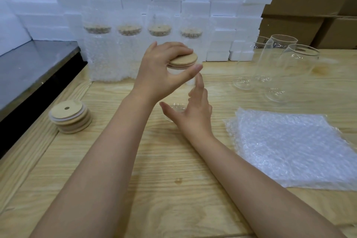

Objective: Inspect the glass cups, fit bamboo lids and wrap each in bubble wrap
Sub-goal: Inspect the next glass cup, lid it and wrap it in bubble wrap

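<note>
A clear glass cup (pixel 178 106) stands upright on the wooden table (pixel 135 170) at the centre. A round bamboo lid (pixel 185 61) sits on its rim. My left hand (pixel 164 71) grips the lid from above, fingers over the top and thumb at the side. My right hand (pixel 193 108) is at the cup's lower right side with straight, spread fingers, touching or close to the glass. Three bare glass cups (pixel 278 67) stand at the right. A pile of bubble wrap sheets (pixel 293 150) lies at the right front.
A stack of bamboo lids (pixel 70 117) sits at the left. Several wrapped, lidded cups (pixel 112 54) stand in a row at the back before white foam blocks (pixel 222 6). Cardboard boxes (pixel 318 6) are stacked at the back right. A dark metal surface (pixel 29 67) borders the table's left.
</note>
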`<control>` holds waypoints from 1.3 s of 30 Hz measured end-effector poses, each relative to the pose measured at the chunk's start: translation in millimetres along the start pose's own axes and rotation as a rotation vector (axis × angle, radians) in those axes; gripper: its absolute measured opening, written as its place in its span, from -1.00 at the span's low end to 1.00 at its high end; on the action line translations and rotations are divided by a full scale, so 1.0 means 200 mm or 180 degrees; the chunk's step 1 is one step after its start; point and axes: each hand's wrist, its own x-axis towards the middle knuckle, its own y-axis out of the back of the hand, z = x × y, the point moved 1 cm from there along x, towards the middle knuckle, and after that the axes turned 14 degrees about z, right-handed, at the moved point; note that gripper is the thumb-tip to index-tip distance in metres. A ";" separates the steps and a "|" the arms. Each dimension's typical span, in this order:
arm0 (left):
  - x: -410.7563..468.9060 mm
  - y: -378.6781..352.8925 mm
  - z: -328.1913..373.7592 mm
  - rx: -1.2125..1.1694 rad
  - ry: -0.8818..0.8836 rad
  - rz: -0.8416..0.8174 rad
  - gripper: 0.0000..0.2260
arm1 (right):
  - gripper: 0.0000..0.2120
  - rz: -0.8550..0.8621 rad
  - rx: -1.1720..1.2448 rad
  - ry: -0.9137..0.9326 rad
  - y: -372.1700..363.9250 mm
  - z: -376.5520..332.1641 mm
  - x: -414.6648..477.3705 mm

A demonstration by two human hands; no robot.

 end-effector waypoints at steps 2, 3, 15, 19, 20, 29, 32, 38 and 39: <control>-0.01 0.00 -0.01 0.0002 -0.0029 0.0035 -0.56 | 0.05 -0.0023 -0.0017 -0.0004 0.00 -0.01 0.00; -0.03 -0.01 -0.01 -0.0118 0.0055 0.0057 -0.54 | 0.06 -0.0042 -0.0029 -0.0008 0.00 -0.01 0.00; -0.39 -0.02 -0.20 -0.1023 0.1856 -0.0390 -0.30 | 0.08 -0.0194 0.0143 -0.0188 0.02 -0.02 -0.01; -0.40 -0.04 -0.22 -0.1092 0.1971 -0.0445 -0.23 | 0.16 -0.0486 -0.0238 0.0132 0.10 -0.06 0.02; -0.40 -0.04 -0.23 -0.1078 0.1992 -0.0477 -0.22 | 0.17 -0.0653 -0.0427 0.0203 0.14 -0.08 0.05; -0.38 -0.07 -0.24 -0.0729 0.1980 -0.0637 -0.27 | -0.85 0.0122 -0.2843 -0.0039 0.86 0.35 0.37; -0.38 -0.07 -0.24 -0.0716 0.1978 -0.0623 -0.28 | -0.64 -0.0351 -0.3598 -0.1013 1.06 0.71 0.44; -0.40 -0.06 -0.24 -0.0816 0.2144 -0.0514 -0.26 | -0.75 -0.0829 -0.3896 -0.1375 1.08 0.88 0.45; -0.40 -0.06 -0.24 -0.0822 0.2156 -0.0488 -0.24 | -0.76 -0.0817 -0.3903 -0.1373 1.08 0.90 0.45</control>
